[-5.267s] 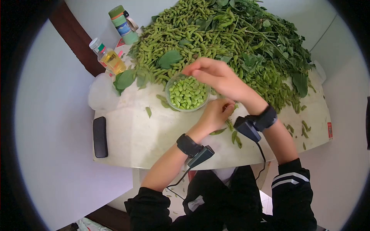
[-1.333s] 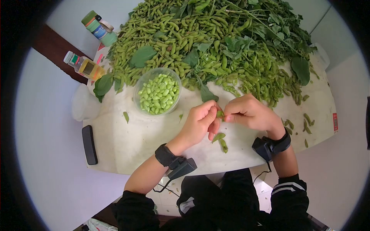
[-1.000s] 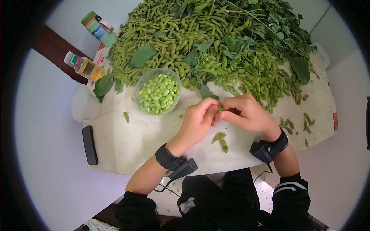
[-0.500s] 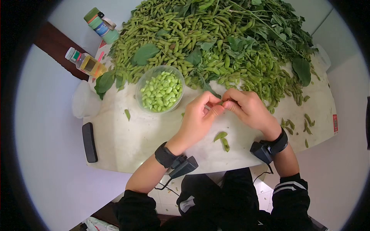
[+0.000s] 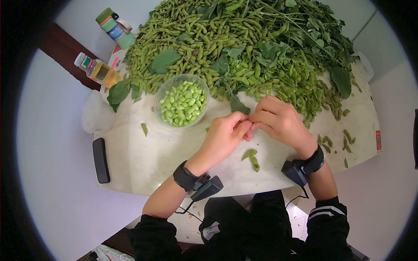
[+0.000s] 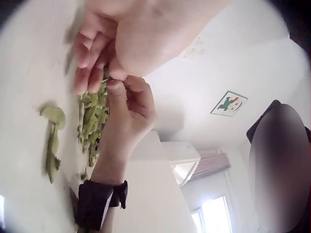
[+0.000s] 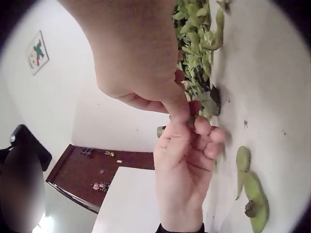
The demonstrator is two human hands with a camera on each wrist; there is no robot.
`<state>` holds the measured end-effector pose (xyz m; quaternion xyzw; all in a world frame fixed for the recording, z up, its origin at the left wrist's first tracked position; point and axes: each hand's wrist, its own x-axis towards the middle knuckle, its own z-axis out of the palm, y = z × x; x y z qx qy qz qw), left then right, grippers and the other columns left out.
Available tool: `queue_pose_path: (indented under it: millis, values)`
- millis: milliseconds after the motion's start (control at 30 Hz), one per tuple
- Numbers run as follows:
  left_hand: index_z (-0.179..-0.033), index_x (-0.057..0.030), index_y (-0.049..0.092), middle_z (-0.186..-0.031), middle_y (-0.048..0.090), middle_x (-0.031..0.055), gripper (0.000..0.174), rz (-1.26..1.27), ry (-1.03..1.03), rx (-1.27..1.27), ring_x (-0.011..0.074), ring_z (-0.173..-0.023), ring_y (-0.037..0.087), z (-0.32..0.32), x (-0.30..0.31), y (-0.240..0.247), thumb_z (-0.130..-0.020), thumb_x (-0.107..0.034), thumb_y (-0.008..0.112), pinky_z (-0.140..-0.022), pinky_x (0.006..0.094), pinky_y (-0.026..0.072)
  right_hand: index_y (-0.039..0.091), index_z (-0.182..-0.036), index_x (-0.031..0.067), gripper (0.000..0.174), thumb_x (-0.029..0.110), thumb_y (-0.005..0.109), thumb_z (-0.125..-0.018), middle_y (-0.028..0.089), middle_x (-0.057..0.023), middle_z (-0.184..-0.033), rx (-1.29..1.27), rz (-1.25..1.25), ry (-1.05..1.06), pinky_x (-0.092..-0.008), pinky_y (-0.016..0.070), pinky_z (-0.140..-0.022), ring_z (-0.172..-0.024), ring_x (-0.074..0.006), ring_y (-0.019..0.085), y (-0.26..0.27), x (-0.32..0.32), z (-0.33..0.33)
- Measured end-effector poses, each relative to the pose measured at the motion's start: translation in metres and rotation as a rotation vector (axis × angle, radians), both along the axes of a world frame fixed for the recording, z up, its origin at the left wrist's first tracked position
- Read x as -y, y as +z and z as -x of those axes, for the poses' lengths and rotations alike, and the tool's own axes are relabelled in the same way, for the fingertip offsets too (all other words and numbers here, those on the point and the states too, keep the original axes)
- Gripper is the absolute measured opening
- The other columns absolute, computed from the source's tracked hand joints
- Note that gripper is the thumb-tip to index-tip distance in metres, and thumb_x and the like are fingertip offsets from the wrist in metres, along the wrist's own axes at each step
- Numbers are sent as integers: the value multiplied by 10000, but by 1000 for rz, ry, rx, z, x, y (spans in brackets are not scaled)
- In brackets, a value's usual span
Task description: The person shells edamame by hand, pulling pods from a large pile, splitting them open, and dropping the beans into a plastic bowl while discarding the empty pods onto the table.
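Both hands meet over the table, right of the bowl. Thumb and fingers of the left hand (image 5: pixel 222 137) (image 6: pixel 150 36) (image 7: pixel 180 174) pinch a small green pod (image 7: pixel 191 122), mostly hidden by fingers. The right hand (image 5: pixel 284 122) (image 6: pixel 127 114) (image 7: pixel 138 63) pinches at the same pod from the other side, fingertips touching the left's. Two loose pods (image 5: pixel 254 163) (image 6: pixel 52 150) (image 7: pixel 256 196) lie just below the hands in the head view. A clear round bowl (image 5: pixel 159 114) holds shelled green beans (image 5: pixel 183 104).
A large heap of pods (image 5: pixel 196 39) with leafy stems (image 5: pixel 315 39) covers the table's far side. At the left are a green bottle (image 5: pixel 115 29), an oil bottle (image 5: pixel 98 71), a white tub (image 5: pixel 96 113) and a black phone (image 5: pixel 100 160). Several pods (image 5: pixel 347 140) lie at the right.
Since the earliest frame, the right hand has left the bowl's rim and joined the left hand. In the last half second its fingers shifted slightly up, hands still together.
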<state>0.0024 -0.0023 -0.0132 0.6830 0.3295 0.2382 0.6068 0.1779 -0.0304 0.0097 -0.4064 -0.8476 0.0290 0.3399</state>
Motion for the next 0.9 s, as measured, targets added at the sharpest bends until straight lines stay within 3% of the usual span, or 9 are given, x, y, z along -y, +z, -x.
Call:
queue_pose_path:
  millis: [133,433,500,533,633,700,800,900]
  values:
    - [-856,25,506,-752,577,57,103,18,-12,-39,110,-653,579,0,-1,2,-879,-31,422,-599,207,444,492,-664,48,188,139,643,-597,448,-59,-667,-6,-41,14,-320,417,-506,-630,-232,491,0,1,5]
    - [-854,9,457,-801,557,69,101,115,-14,164,142,-641,585,0,-1,-8,-897,-38,379,-615,228,452,454,-626,38,212,117,646,-583,446,-68,-635,19,-111,-31,-322,401,-445,-577,-228,481,2,5,12]
    - [-829,10,476,-670,569,59,107,181,76,270,130,-599,597,-3,0,-8,-880,-37,395,-505,220,430,459,-629,35,202,105,645,-594,451,-69,-638,-19,-144,-24,-322,403,-451,-582,-227,485,0,4,13]
    - [-829,10,476,-670,569,59,107,181,73,269,130,-599,597,-3,0,-5,-880,-37,395,-505,220,430,459,-629,35,202,105,645,-594,451,-69,-638,-19,-145,-26,-322,403,-451,-582,-227,485,1,6,14]
    - [-853,-18,453,-636,567,63,114,229,110,176,107,-547,572,2,-5,2,-901,-91,380,-458,199,377,470,-642,31,190,101,644,-619,454,-76,-650,-21,-76,1,-323,406,-474,-592,-236,485,2,9,17]
    - [-872,-45,438,-578,544,48,164,291,216,261,90,-474,528,3,-9,-3,-923,-188,372,-424,187,315,485,-661,30,174,99,644,-637,454,-83,-662,-122,16,109,-331,408,-500,-604,-251,483,2,9,16]
    - [-896,-58,436,-521,505,25,227,236,166,313,92,-434,490,4,-11,1,-929,-271,365,-416,188,294,502,-687,32,156,92,642,-655,458,-88,-677,-132,41,145,-337,408,-515,-619,-260,482,4,9,15]
    - [-900,-51,439,-513,469,15,253,289,119,335,97,-437,476,3,-11,1,-933,-286,352,-418,193,299,519,-700,30,125,61,635,-668,454,-91,-655,-120,-22,-4,-337,402,-505,-603,-268,479,7,9,7]
